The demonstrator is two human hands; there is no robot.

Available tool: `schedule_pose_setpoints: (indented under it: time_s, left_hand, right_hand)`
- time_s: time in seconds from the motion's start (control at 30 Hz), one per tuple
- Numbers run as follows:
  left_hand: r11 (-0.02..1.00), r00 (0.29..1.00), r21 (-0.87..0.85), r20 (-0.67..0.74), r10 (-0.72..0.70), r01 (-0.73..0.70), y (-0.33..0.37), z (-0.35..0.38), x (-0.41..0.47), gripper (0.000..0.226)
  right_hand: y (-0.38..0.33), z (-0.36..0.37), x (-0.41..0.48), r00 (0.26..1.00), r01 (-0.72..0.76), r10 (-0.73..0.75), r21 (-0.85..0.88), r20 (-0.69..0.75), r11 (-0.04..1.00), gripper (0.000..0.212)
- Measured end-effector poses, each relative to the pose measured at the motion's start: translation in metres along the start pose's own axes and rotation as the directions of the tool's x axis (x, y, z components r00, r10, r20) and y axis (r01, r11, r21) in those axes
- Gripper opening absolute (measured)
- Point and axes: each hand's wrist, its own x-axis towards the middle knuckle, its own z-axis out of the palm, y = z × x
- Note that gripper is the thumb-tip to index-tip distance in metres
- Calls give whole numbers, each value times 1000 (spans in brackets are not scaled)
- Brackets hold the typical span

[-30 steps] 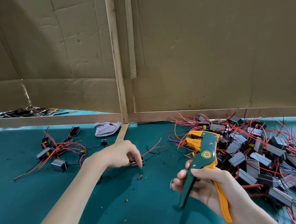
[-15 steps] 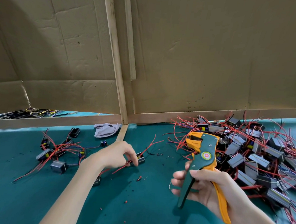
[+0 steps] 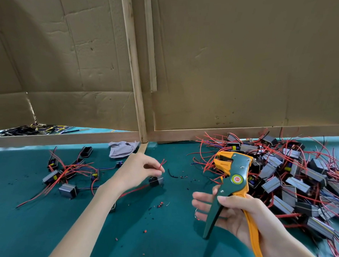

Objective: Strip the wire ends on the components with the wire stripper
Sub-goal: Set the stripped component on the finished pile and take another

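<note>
My right hand (image 3: 237, 214) holds a green and orange wire stripper (image 3: 230, 183) upright, jaws pointing left, handles spread apart. My left hand (image 3: 136, 170) pinches the red wire ends (image 3: 162, 163) of a small dark component (image 3: 155, 181) that hangs just under the fingers, above the green mat. The stripper's jaws are well to the right of those wire ends, not touching them. A big heap of grey components with red wires (image 3: 292, 175) lies at the right.
A smaller group of components with red wires (image 3: 66, 173) lies at the left. A crumpled grey cloth (image 3: 121, 148) sits by the wooden post (image 3: 135, 86). Cardboard walls close the back. Red and black insulation bits (image 3: 161, 204) dot the green mat (image 3: 39, 229).
My left hand has lifted the small component off the mat by its red wires and moved slightly right. The stripper in my right hand has hardly moved.
</note>
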Motion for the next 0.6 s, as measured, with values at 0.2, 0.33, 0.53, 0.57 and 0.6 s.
schedule_pose_setpoints:
  time_s: [0.2,0.33,0.53,0.57,0.6]
  left_hand:
    - [920,981,-374,-190,49,-119,21,15,-3,20]
    - [890,968,-412,-227,109,-197,44,18,-7,26]
    - [900,967,-355,-139,216,-252,71,7,-21,8]
    - [899,966,-353,-125,228,-258,75,6,-22,5]
    - [901,964,-344,-110,242,-265,78,4,-24,2]
  right_hand:
    - [-1,0,-3,1000,19,-18,-21,20,1000,27]
    - [-2,3,-7,998,17,-12,-79,59,997,28]
    - [-5,12,-10,996,10,4,-146,93,989,26]
    - [-5,13,-11,995,10,6,-152,101,988,25]
    - [-5,13,-12,994,9,8,-156,110,988,25]
